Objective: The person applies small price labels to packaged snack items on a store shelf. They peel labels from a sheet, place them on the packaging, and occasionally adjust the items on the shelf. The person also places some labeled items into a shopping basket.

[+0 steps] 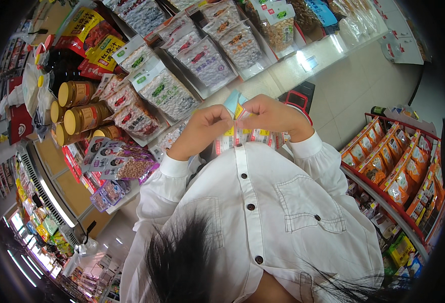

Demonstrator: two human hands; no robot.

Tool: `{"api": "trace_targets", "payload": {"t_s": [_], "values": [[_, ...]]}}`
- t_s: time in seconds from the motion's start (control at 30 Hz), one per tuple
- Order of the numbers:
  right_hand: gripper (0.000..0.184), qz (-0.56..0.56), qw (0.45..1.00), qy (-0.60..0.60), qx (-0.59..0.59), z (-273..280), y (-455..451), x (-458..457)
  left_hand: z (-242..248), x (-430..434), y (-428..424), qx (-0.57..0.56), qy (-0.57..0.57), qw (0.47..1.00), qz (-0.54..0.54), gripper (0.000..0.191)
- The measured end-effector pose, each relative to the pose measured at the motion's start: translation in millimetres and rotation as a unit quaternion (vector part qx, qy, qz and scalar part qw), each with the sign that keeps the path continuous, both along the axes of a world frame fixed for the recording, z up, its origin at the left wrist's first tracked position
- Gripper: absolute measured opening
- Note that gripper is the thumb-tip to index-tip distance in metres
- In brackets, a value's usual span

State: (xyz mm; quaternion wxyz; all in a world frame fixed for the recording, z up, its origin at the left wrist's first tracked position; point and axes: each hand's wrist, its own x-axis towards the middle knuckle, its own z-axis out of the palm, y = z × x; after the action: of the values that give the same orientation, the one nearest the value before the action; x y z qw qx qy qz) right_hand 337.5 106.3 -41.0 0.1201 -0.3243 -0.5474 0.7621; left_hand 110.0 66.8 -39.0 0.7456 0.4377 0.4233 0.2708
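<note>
Both my hands meet in front of my chest, fingertips pinched on a small blue and yellow price label point(236, 104). My left hand point(207, 127) grips its left side, and my right hand point(270, 115) grips its right side. Below the fingers, close to my shirt, lies a row of printed price tags point(226, 141) in white, red and yellow; its lower part is hidden by the shirt. Just past my right hand is a red-rimmed object point(298, 99) beside a black one; what they are I cannot tell.
Ahead, a display counter holds bagged peanuts point(203, 62), with golden-lidded jars point(80, 119) and red seasoning pouches point(90, 28) at left. A red-edged rack of orange snack packets point(396, 189) stands at right. Tiled floor point(353, 91) lies between them. A chiller cabinet point(46, 185) is at far left.
</note>
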Motion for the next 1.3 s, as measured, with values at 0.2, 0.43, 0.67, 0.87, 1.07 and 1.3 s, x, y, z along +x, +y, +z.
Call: {"api": "trace_targets", "payload": {"t_s": [0.2,0.43,0.67,0.87,1.07,1.3], "values": [[0.023,-0.006,0.998,-0.036,0.041,2,3,0,7,-1,4,0.005,0.019,1.0,-0.023,0.01],[0.017,0.032,0.998,-0.045,0.021,2,6,3,5,-2,6,-0.003,0.021,0.998,-0.053,0.014],[0.024,0.0,0.998,-0.038,0.042,-1,5,4,7,-1,8,0.01,0.025,0.998,-0.055,0.016],[0.019,-0.025,1.0,-0.001,0.014,22,9,4,17,0,12,-0.043,-0.054,0.997,-0.033,0.015],[0.02,-0.008,1.0,0.01,0.01,37,14,6,26,0,15,-0.025,-0.124,0.992,-0.026,0.013],[0.021,-0.004,0.999,0.037,0.011,36,13,9,35,3,13,0.003,-0.09,0.996,-0.019,0.012]]}}
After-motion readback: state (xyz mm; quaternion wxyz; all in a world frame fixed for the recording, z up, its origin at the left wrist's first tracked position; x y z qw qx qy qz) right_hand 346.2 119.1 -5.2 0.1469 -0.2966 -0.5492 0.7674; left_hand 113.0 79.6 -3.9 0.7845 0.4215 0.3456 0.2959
